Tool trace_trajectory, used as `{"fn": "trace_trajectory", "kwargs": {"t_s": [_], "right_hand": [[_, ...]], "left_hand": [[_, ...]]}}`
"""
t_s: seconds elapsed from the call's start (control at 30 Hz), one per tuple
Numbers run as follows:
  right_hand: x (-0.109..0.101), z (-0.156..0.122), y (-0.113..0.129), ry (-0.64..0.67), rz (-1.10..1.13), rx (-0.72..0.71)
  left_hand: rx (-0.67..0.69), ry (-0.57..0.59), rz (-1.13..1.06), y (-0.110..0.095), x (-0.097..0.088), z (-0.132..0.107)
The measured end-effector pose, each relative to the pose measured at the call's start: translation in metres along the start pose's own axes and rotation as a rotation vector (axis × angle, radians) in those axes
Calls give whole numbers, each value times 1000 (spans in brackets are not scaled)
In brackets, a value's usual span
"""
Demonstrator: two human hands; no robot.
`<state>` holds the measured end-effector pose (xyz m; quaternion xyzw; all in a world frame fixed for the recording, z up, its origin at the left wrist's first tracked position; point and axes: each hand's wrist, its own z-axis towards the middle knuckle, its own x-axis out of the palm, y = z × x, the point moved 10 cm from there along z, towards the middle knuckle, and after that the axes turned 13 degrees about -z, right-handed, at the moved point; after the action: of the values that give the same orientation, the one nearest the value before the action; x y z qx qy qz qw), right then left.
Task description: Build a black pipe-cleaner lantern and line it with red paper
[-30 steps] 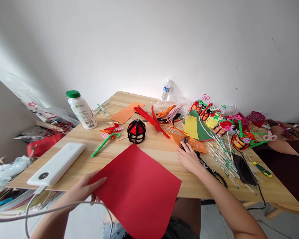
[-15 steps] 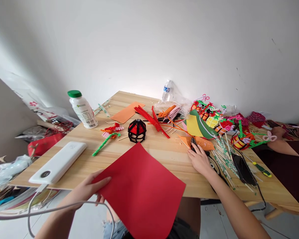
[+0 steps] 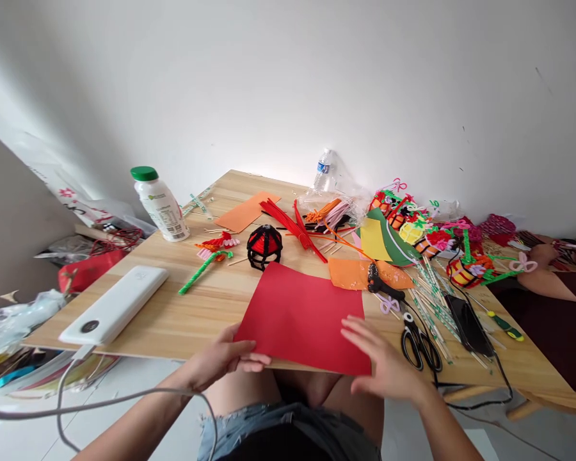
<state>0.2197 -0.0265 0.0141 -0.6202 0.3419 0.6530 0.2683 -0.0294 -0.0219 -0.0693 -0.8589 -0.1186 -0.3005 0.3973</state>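
A red paper sheet [image 3: 302, 314] lies flat on the wooden table [image 3: 192, 307] near its front edge. My left hand [image 3: 221, 362] pinches the sheet's near left corner, thumb on top. My right hand [image 3: 384, 365] hovers over the sheet's right front corner with fingers spread, holding nothing. A black glue gun [image 3: 381, 285] rests on an orange sheet [image 3: 350, 274] just beyond my right hand. A red and black pipe-cleaner lantern [image 3: 264, 245] stands behind the red sheet.
Black scissors [image 3: 420, 342] and a dark phone [image 3: 468, 323] lie to the right among striped sticks. A white power bank [image 3: 115, 304] and a green-capped bottle [image 3: 160, 205] are at the left. Craft flowers, pipe cleaners and a water bottle [image 3: 324, 169] crowd the back. Another person's hand [image 3: 540, 256] is at far right.
My right hand left the glue gun on the orange sheet and came back to the red sheet. The red sheet has been pulled right and laid flat on the table.
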Motion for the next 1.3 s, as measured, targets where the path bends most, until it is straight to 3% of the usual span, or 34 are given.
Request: {"fn": "trace_trajectory", "kwargs": {"t_s": [0.07,0.17,0.23,0.3,0.33,0.43,0.53,0.67,0.77,0.87,0.93,1.03,1.13,1.3], "right_hand": [[16,-10,24,60,-2,-5],[23,-18,33,-10,-8,27],[19,-19,25,-77,56,61],[12,-16,8,-127,158,144],[8,-14,-3,-144,214,206],[4,-7,-38,-152,388,404],[12,-5,-66,-104,594,532],[29,-5,-91,-107,866,607],[23,-3,-106,-276,652,684],[5,8,-104,-363,114,765],[2,22,-96,-283,-170,804],[5,35,-90,-92,-388,890],[10,37,-86,35,-453,930],[17,30,-82,76,-460,956]], "left_hand": [[-95,108,107,10,6,-11],[-138,255,479,12,-3,-29],[129,174,741,-19,-19,-33],[508,91,988,-56,-21,-43],[622,114,1094,-62,-15,-46],[682,307,1271,-54,9,-37],[691,204,1216,-63,13,-16],[655,-115,1094,-77,-8,5],[706,-315,1144,-86,-14,8],[697,-498,1323,-92,-9,13],[636,-598,1465,-93,-5,17],[486,-706,1617,-91,-5,22],[379,-751,1683,-87,-7,23],[356,-784,1691,-84,-12,20]]}}
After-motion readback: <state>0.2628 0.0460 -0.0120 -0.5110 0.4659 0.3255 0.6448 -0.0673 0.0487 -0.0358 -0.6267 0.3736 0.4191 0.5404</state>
